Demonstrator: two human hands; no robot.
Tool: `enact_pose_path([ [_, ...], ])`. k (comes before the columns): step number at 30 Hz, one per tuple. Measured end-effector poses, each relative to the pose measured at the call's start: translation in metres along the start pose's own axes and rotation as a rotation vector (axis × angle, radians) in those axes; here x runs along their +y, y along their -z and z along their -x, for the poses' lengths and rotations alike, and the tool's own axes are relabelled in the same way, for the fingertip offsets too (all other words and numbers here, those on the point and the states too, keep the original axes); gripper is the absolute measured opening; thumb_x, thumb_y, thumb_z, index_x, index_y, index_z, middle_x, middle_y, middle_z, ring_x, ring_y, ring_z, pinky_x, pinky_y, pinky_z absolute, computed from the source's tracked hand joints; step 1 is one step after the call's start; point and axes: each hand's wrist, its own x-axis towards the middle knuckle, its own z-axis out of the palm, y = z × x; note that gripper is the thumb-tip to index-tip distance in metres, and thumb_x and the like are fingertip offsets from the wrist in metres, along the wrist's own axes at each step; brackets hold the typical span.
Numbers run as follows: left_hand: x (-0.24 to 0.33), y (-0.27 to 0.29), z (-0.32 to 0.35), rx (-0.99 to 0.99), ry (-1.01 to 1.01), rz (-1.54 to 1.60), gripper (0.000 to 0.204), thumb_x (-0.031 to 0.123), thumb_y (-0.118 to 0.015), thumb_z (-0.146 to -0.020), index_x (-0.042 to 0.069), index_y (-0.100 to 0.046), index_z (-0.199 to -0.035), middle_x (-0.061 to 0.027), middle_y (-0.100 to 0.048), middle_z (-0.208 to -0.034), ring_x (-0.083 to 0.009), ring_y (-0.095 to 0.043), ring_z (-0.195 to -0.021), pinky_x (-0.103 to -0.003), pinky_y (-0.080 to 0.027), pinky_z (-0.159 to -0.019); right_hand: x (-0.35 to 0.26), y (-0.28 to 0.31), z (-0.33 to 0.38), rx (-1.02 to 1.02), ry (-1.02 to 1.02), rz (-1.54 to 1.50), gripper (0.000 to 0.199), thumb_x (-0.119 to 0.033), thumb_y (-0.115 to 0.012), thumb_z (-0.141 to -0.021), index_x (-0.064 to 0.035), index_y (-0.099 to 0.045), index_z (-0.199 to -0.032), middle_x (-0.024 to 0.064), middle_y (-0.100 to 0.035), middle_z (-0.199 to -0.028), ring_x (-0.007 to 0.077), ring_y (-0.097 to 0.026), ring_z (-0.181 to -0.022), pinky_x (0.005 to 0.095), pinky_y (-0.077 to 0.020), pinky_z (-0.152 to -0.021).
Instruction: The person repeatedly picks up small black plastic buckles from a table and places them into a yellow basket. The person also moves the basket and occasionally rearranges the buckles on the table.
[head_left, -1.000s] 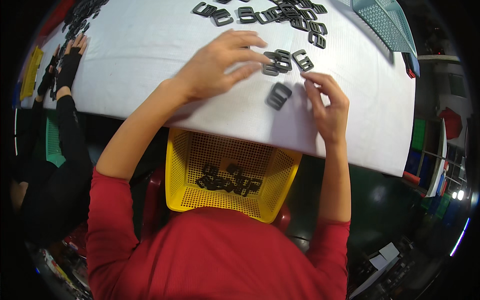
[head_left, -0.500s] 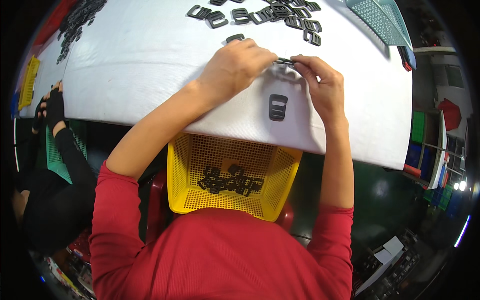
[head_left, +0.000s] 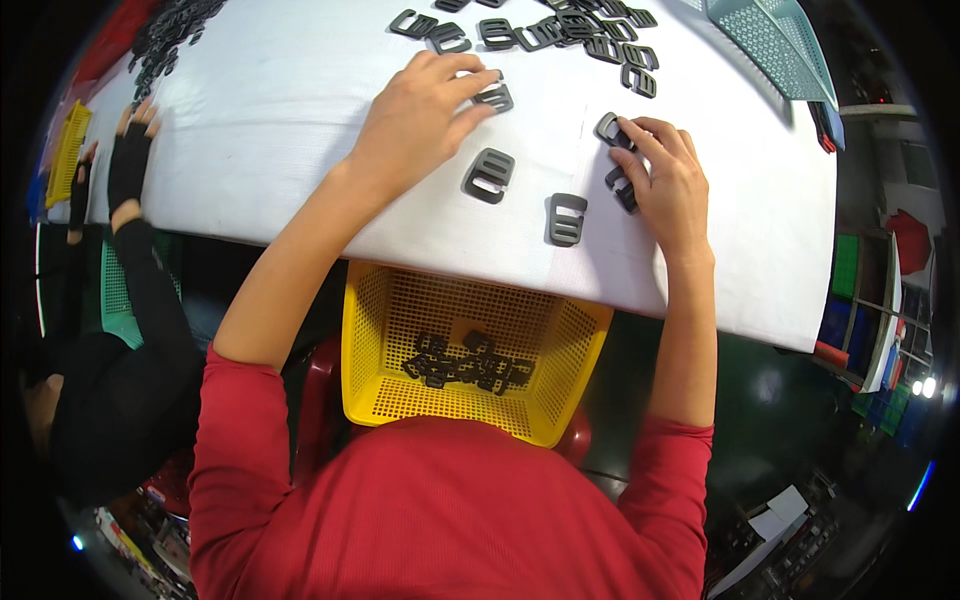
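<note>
The left hand [head_left: 415, 115] lies palm down on the white table [head_left: 280, 130], fingers spread and nearly flat, its fingertips resting on a dark plastic buckle [head_left: 493, 97] without closing around it. The right hand [head_left: 668, 185] also lies palm down nearer the table's right edge, fingers loosely bent; its fingertips touch one buckle [head_left: 609, 130] at the far side of the hand, and another buckle [head_left: 621, 188] peeks out from under its inner side, so whether it grips either one cannot be told. Between the two hands, two more buckles lie loose on the cloth: one [head_left: 489, 175] just beside the left wrist, the other [head_left: 566, 219] closer to the near edge of the table. A scatter of the same buckles [head_left: 560, 28] stretches along the far edge. Below the near edge, against the person's red shirt [head_left: 440, 510], sits a yellow mesh basket [head_left: 375, 340] with a small heap of buckles [head_left: 462, 364] on its bottom. A pale blue mesh basket [head_left: 770, 40] stands at the far right corner of the table. At the left edge another person's gloved hand [head_left: 128, 165] rests on the table, with a further pile of dark parts [head_left: 170, 35] at the far left corner.
</note>
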Motion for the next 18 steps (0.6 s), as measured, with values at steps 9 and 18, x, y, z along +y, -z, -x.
enact_pose_path([
  [9, 0.000, 0.016, -0.014, -0.324, 0.573, 0.428, 0.028, 0.023, -0.069, -0.085, 0.006, -0.069, -0.107, -0.0076, -0.069, -0.097, -0.0243, -0.061, -0.092, -0.034, -0.051, -0.080, -0.016, -0.005, -0.041, -0.077, -0.113, -0.206, 0.025, -0.017, -0.070, -0.081, -0.0106, -0.071, -0.105, 0.0033, -0.068, -0.104, 0.0233, -0.059, -0.097, 0.0343, -0.0490, -0.081],
  [18, -0.047, -0.041, -0.056, -0.037, -0.067, -0.245, 0.026, 0.026, -0.067, -0.085, 0.009, -0.069, -0.104, 0.0022, -0.068, -0.101, -0.0195, -0.056, -0.099, -0.034, -0.047, -0.084, -0.010, -0.065, -0.110, 0.007, 0.438, 0.103, 0.025, -0.014, -0.063, -0.082, -0.0114, -0.067, -0.107, -0.0012, -0.066, -0.112, 0.0187, -0.055, -0.110, 0.0378, -0.0386, -0.094],
])
